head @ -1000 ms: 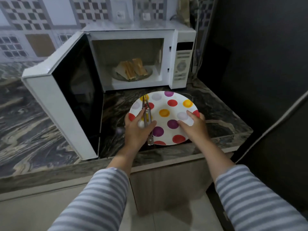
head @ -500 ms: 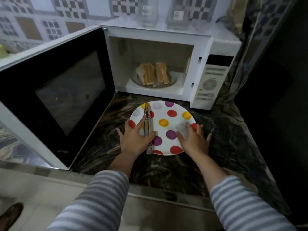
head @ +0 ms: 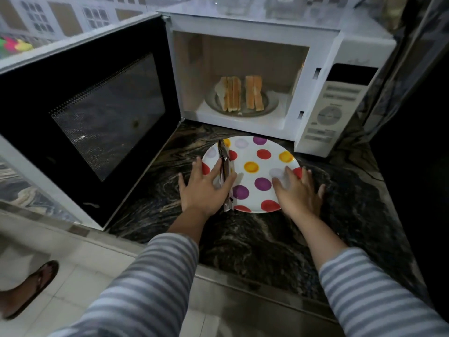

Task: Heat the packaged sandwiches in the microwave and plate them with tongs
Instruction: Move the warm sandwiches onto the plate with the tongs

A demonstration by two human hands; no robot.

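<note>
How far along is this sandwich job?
Mostly done: the microwave door stands open and the sandwiches sit inside, unwrapped. In hand: both hands, left and right, rest on the plate, the left touching the tongs. Left: moving sandwiches onto the plate.

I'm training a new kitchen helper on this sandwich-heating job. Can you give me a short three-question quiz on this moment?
1. True or false: the microwave door is shut.
2. Where are the sandwiches now?
A. on the spotted plate
B. on the glass tray inside the microwave
C. on the counter
3. Fill in: the tongs lie on the left part of the spotted plate, under the fingers of the ____ hand.

Key
1. False: the door stands wide open.
2. B: they stand on the glass tray; the plate holds no food.
3. Left: the left hand rests on the tongs, while the right hand rests flat on the plate's right edge.
</note>
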